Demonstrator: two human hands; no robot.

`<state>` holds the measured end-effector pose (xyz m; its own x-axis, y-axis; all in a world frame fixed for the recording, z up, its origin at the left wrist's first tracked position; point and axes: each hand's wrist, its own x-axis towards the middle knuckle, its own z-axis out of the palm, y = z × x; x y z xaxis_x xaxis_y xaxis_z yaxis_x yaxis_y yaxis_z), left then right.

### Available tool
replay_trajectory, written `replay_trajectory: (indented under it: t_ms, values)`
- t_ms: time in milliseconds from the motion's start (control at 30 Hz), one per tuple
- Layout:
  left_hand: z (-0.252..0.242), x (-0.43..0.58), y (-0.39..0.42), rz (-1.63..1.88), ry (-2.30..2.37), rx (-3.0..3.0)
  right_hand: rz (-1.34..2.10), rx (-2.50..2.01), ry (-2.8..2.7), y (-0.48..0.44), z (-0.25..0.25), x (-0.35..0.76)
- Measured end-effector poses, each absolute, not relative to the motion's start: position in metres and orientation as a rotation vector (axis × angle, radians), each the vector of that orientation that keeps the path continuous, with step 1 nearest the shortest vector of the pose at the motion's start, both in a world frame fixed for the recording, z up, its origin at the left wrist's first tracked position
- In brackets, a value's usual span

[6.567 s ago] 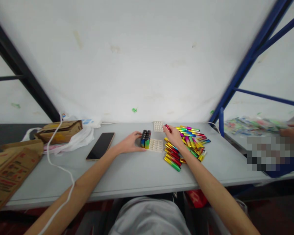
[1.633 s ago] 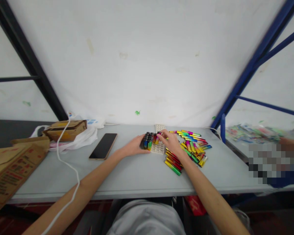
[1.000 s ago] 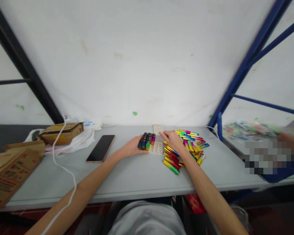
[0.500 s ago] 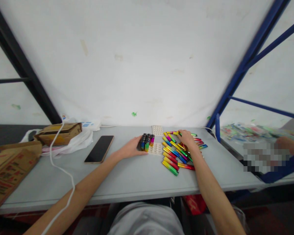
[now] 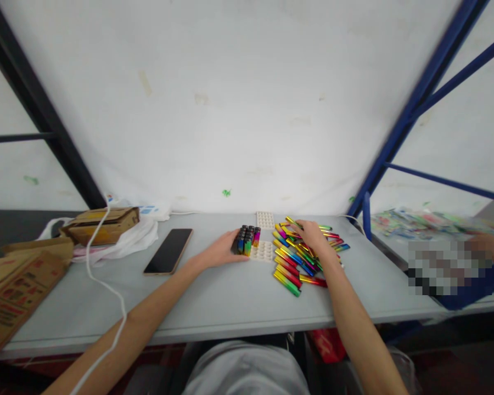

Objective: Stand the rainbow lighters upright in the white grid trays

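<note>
Shiny rainbow-coloured lighters with black tops stand upright, packed together in the left part of a white holed tray. My left hand is wrapped round the left side of this group, thumb at the near side, with its far fingers partly hidden. Right of the tray lies a loose pile of similar lighters, pointing in various directions. At the far side of the pile, my right hand has its fingers bent down round a yellow-ended lighter, whose end sticks out to the left.
A second white holed tray lies near the wall. To the left are a phone, cardboard boxes, a plastic bag and a hanging white cable. A blue frame rises at right; beyond it another person's hand shows.
The yellow-ended lighter at my right fingers has lifted and tilted away from the pile. My left hand stays round the upright lighters. The view has shifted very slightly.
</note>
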<state>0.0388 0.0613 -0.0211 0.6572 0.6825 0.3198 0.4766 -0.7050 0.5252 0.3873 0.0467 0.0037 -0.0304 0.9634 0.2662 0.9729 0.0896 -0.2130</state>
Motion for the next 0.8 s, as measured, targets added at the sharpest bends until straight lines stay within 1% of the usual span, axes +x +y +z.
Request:
replay_trajectory:
  t_ms: [133,300,433,600,700,800]
  values:
    - [-0.021,0.039,0.061,0.720,0.926,2.478,-0.063,-1.862,-1.936,0.047,0.003,0.379]
    - [-0.021,0.039,0.061,0.717,0.919,2.473,0.071,-1.568,-1.737,0.047,0.001,0.362]
    - [-0.021,0.039,0.061,0.741,0.924,2.462,0.308,-1.426,-1.622,0.046,0.000,0.344]
    - [-0.021,0.039,0.061,0.726,0.906,2.474,0.597,-1.204,-1.641,0.039,0.002,0.324]
    - [-0.022,0.039,0.062,0.718,0.909,2.479,0.826,-1.083,-1.645,0.034,0.002,0.314]
    - [-0.022,0.039,0.061,0.725,0.898,2.474,1.028,-1.074,-1.549,0.033,-0.002,0.305]
